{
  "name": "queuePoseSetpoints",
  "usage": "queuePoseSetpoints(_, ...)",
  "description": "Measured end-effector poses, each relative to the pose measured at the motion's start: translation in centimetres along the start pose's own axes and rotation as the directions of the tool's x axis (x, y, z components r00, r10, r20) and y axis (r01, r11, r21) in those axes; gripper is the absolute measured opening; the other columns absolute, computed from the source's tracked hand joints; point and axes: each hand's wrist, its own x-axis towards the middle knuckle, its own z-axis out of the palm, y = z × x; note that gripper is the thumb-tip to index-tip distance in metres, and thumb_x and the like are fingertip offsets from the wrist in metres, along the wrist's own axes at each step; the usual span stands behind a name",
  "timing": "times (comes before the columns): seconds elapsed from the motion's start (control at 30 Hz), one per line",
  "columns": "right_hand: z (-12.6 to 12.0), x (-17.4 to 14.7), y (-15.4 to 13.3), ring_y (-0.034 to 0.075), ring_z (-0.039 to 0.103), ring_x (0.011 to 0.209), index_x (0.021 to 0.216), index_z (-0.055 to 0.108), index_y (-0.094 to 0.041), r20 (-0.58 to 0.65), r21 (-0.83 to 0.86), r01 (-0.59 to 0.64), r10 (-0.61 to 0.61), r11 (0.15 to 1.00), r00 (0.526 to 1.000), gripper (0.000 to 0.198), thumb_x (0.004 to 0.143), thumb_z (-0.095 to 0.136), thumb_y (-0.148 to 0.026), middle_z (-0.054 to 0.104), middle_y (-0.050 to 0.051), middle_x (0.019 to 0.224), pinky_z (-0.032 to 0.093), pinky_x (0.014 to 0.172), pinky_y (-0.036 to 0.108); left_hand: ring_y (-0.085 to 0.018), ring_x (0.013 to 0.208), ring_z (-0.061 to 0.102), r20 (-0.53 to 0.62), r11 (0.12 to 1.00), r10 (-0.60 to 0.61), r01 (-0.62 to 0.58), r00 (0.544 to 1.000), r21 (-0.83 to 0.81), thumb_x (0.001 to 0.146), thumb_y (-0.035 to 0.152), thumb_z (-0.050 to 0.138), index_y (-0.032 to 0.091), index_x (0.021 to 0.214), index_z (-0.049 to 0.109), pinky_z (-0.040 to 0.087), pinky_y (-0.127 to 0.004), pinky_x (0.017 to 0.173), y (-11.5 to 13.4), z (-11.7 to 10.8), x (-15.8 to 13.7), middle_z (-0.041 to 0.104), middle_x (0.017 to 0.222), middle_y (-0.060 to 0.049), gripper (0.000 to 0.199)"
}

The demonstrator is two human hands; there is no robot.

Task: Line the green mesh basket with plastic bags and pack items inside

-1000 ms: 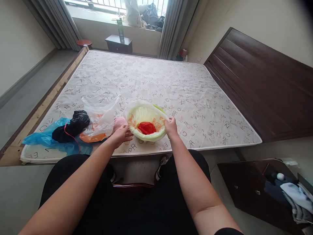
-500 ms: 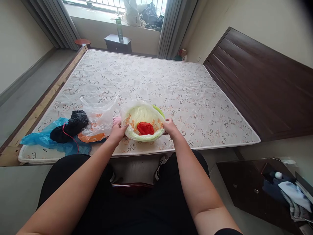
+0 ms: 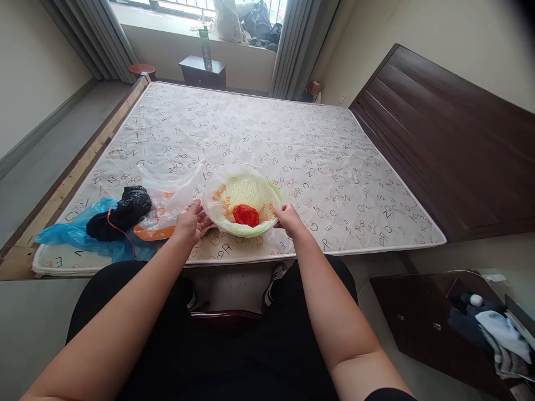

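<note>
By the near mattress edge (image 3: 234,259), the right hand (image 3: 289,218), fingers closed, pinches a bag-lined basket (image 3: 242,189); the left hand (image 3: 189,223), fingers loosely parted, meets its opposite side, grip unclear.

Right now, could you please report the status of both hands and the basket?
Right hand gripping basket; left hand at its opposite side. Red bundle inside basket. Left of it: clear bag, black bag, blue bag.

Short black sleeve (image 3: 388,394), bare forearms (image 3: 334,301), plain black legwear (image 3: 98,298), dark white-striped shoes (image 3: 274,283).
</note>
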Motion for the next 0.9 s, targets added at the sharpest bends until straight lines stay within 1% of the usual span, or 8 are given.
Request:
queuePoseSetpoints(0.1, 0.1, 0.2, 0.1, 0.020, 0.068, 0.074, 0.109, 0.046, -0.024, -0.009, 0.010, -0.023, 0.023, 1.000, 1.000, 0.043, 0.075, 0.073, -0.025, 0.065, 0.005, 0.095, 0.060, 0.052, 0.031, -0.016, 0.076, 0.073, 0.062, 0.995, -0.100, 0.099, 0.993, 0.013, 0.097, 0.044, 0.065, 0.024, 0.123, 0.059, 0.061, -0.027, 0.068, -0.9, 0.2, -0.8, 0.074, 0.101, -0.005, 0.033)
queuePoseSetpoints(0.17, 0.0, 0.5, 0.2, 0.022, 0.070, 0.079, 0.131, 0.041, -0.025, -0.009, 0.041, -0.030, 0.030, 0.999, 1.000, 0.062, 0.077, 0.072, -0.029, 0.068, 0.008, 0.105, 0.062, 0.056, 0.034, -0.016, 0.078, 0.073, 0.092, 0.989, -0.144, 0.142, 0.985, 0.026, 0.096, 0.043, 0.067, 0.023, 0.121, 0.062, 0.060, -0.026, 0.069, -1.7, 0.4, -1.4, 0.075, 0.102, -0.006, 0.033)
queuePoseSetpoints(0.3, -0.2, 1.2, 0.6, 0.024, 0.071, 0.102, 0.158, 0.022, -0.032, -0.064, 0.055, 0.065, -0.061, 0.996, 0.996, 0.094, 0.079, 0.073, -0.039, 0.056, 0.015, 0.144, 0.063, 0.075, 0.036, -0.016, 0.085, 0.073, 0.123, 0.986, -0.165, 0.164, 0.979, 0.022, 0.098, 0.044, 0.064, 0.022, 0.120, 0.066, 0.059, -0.025, 0.073, -3.4, 0.7, -2.4, 0.075, 0.108, -0.007, 0.032)
queuePoseSetpoints(0.37, -0.4, 1.3, 0.7, 0.024, 0.069, 0.112, 0.160, 0.026, -0.031, -0.099, 0.017, 0.136, -0.133, 0.991, 0.986, 0.094, 0.079, 0.073, -0.042, 0.047, 0.015, 0.156, 0.061, 0.085, 0.037, -0.019, 0.092, 0.073, 0.120, 0.989, -0.141, 0.136, 0.983, 0.052, 0.098, 0.053, 0.060, 0.023, 0.123, 0.066, 0.059, -0.027, 0.073, -4.1, 0.8, -2.8, 0.075, 0.115, -0.008, 0.039)
queuePoseSetpoints(0.5, -0.4, 1.1, 0.5, 0.026, 0.061, 0.127, 0.157, 0.039, -0.027, -0.159, -0.110, 0.262, -0.277, 0.959, 0.948, 0.084, 0.080, 0.070, -0.036, 0.045, 0.013, 0.160, 0.055, 0.101, 0.038, -0.023, 0.105, 0.072, 0.144, 0.998, -0.039, 0.031, 0.989, 0.058, 0.101, 0.060, 0.051, 0.024, 0.126, 0.062, 0.060, -0.030, 0.078, -5.2, 1.2, -4.2, 0.072, 0.125, -0.011, 0.045)
queuePoseSetpoints(0.6, -0.4, 1.0, 0.3, 0.026, 0.058, 0.132, 0.156, 0.042, -0.027, -0.174, -0.165, 0.331, -0.358, 0.929, 0.918, 0.082, 0.078, 0.067, -0.028, 0.042, 0.012, 0.163, 0.054, 0.103, 0.038, -0.023, 0.112, 0.070, 0.214, 0.997, 0.043, -0.054, 0.976, 0.047, 0.098, 0.054, 0.060, 0.026, 0.127, 0.057, 0.061, -0.032, 0.084, -6.1, 1.8, -5.6, 0.069, 0.132, -0.009, 0.040)
queuePoseSetpoints(0.77, -0.9, 0.4, -0.4, 0.021, 0.070, 0.101, 0.146, 0.052, -0.026, -0.136, -0.195, 0.366, -0.395, 0.910, 0.908, 0.069, 0.078, 0.063, -0.027, 0.063, 0.010, 0.144, 0.055, 0.093, 0.036, -0.024, 0.116, 0.070, 0.224, 0.995, 0.076, -0.087, 0.972, 0.039, 0.091, 0.037, 0.072, 0.031, 0.139, 0.050, 0.063, -0.034, 0.087, -6.8, 2.3, -6.0, 0.066, 0.139, -0.008, 0.053)
queuePoseSetpoints(0.9, -1.7, -0.2, -1.0, 0.019, 0.067, 0.072, 0.131, 0.059, -0.023, -0.145, -0.164, 0.347, -0.371, 0.923, 0.917, 0.046, 0.088, 0.051, -0.039, 0.076, 0.003, 0.095, 0.054, 0.078, 0.033, -0.023, 0.110, 0.072, 0.103, 0.993, 0.116, -0.116, 0.988, -0.002, 0.088, 0.026, 0.071, 0.026, 0.137, 0.055, 0.062, -0.031, 0.086, -5.8, 1.6, -3.9, 0.071, 0.131, -0.009, 0.052)
